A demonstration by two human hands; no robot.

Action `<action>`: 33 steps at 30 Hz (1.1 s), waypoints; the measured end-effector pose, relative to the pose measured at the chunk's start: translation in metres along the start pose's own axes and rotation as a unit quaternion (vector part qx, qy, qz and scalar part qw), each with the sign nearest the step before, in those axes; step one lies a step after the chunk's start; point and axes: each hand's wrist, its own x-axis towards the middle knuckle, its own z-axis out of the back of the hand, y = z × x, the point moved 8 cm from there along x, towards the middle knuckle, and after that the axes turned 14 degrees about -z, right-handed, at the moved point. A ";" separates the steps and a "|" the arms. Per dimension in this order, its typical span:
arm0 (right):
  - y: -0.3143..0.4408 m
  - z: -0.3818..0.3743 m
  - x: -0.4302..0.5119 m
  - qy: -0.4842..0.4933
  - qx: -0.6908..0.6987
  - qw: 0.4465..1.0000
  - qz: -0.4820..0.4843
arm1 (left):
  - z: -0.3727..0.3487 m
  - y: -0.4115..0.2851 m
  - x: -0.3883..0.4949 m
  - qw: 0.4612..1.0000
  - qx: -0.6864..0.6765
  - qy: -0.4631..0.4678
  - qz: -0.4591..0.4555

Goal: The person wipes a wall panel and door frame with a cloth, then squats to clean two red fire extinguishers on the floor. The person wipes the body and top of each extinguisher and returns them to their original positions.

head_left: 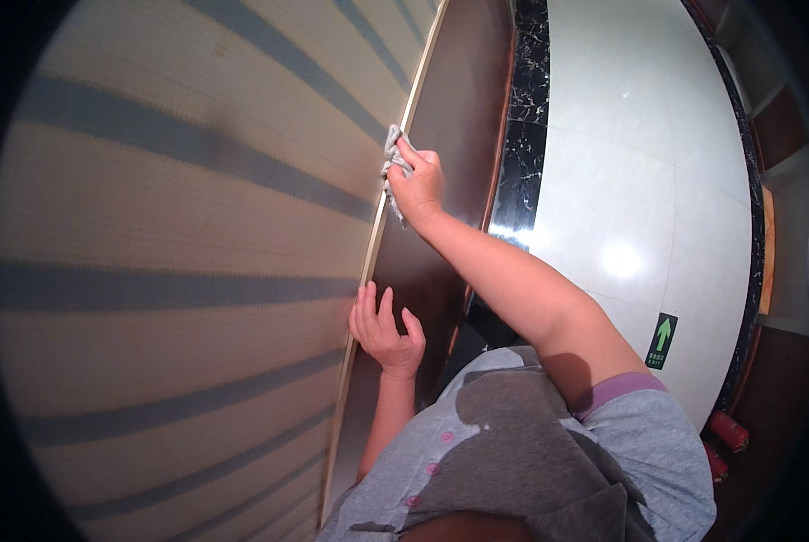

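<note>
My right hand grips a crumpled grey cloth. It presses the cloth on a narrow pale strip, which runs along the edge of a panel with beige and grey stripes, like a blind. Closer to my body is my left hand, empty, its fingers spread. Its fingertips touch or lie over the same strip. A smooth dark brown surface borders the strip on the right, partly hidden behind my right forearm.
Black marbled edging separates the brown surface from a glossy pale tiled floor. A green-arrow exit sign is on the floor. Red cylinders, perhaps extinguishers, stand at the far right by a dark wall.
</note>
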 end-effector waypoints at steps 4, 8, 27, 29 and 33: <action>-0.029 -0.020 0.000 -0.026 -0.001 0.999 0.026 | -0.026 0.017 -0.024 0.998 -0.054 -0.013 -0.008; -0.058 -0.035 0.027 -0.034 -0.010 0.999 0.037 | -0.074 0.029 -0.018 0.992 -0.110 -0.043 -0.033; -0.113 0.015 0.296 -0.046 0.034 0.996 0.063 | -0.309 -0.043 0.134 0.975 -0.205 -0.056 -0.059; -0.120 0.011 0.309 -0.050 0.030 0.996 0.069 | -0.327 -0.039 0.135 0.974 -0.216 -0.047 -0.041; -0.126 -0.001 0.330 -0.049 0.016 0.997 0.058 | -0.340 -0.035 0.136 0.976 -0.207 -0.055 -0.044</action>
